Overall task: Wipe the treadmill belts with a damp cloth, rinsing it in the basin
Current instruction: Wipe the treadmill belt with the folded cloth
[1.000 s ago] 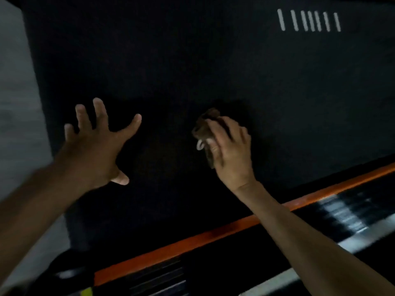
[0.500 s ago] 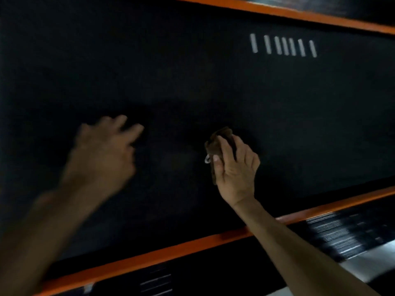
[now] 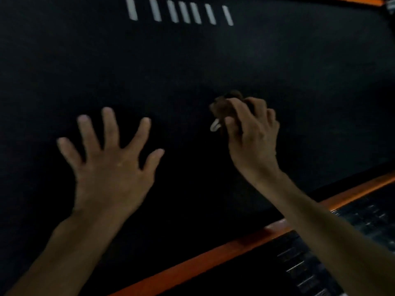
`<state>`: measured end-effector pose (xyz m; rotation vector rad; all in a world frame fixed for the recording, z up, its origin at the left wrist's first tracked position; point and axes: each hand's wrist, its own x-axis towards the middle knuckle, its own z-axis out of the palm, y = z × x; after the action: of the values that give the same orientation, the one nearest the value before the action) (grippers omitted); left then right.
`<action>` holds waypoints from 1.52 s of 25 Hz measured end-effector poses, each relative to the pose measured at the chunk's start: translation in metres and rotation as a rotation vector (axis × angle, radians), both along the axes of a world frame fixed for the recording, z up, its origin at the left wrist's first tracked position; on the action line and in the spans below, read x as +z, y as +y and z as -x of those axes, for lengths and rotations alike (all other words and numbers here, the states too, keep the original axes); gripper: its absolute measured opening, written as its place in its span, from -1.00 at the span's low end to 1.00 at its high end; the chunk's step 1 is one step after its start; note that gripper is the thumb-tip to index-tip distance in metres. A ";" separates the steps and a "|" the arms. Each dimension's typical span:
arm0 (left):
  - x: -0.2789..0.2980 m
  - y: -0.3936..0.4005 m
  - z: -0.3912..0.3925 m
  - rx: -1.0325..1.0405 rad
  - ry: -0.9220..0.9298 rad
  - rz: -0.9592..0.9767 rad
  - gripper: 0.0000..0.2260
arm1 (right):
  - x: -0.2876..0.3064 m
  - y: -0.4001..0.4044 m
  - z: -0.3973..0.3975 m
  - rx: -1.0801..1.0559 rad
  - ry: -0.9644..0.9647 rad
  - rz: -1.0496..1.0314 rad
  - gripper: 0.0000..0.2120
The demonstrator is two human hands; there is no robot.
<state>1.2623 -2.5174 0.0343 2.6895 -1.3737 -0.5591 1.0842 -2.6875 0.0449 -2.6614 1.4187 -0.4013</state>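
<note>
The cloth is bunched in my right hand, fingers curled around it, on the black belt. My left hand is beside it, fingers spread wide.

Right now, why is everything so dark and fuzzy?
Head view: the light is dim, so the black treadmill belt swallows detail; the brown cloth in the right hand looks smeary; the left hand is soft at the fingertips; only the white stripes and orange rail stand out.

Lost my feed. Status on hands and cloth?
Left hand spread open over belt. Right hand grips brown cloth on belt. Nothing in the way.
</note>
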 end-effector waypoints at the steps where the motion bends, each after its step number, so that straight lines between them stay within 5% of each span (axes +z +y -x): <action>1: -0.004 -0.002 0.002 0.013 -0.023 0.000 -0.44 | -0.002 -0.023 0.023 -0.035 0.035 -0.028 -0.64; 6: -0.002 -0.011 -0.004 -0.003 -0.060 -0.175 -0.44 | -0.012 -0.057 0.054 0.085 0.095 -0.086 -0.56; 14: 0.027 -0.054 0.015 0.183 -0.006 -0.123 -0.40 | -0.012 -0.051 0.055 0.109 -0.029 -0.145 -0.55; 20: 0.042 -0.157 0.111 -0.209 0.193 0.085 -0.44 | -0.008 -0.054 0.058 0.223 0.066 -0.150 -0.49; 27: 0.048 -0.193 0.149 0.011 0.061 -0.001 -0.36 | 0.005 -0.109 0.079 0.510 0.107 -0.154 -0.40; 33: 0.071 -0.245 0.203 -0.108 0.032 -0.020 -0.25 | 0.014 -0.236 0.177 0.340 -0.205 -0.038 -0.55; 36: 0.060 -0.286 0.248 -0.145 0.107 -0.041 -0.27 | 0.005 -0.296 0.233 0.245 -0.002 -0.217 -0.46; 38: 0.055 -0.314 0.272 -0.087 0.110 -0.025 -0.28 | -0.007 -0.299 0.249 0.262 0.192 -0.146 -0.44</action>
<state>0.9899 -2.8319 0.0897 2.5847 -1.4689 -0.7256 0.8351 -2.9869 0.0378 -2.7726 1.0698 -0.0184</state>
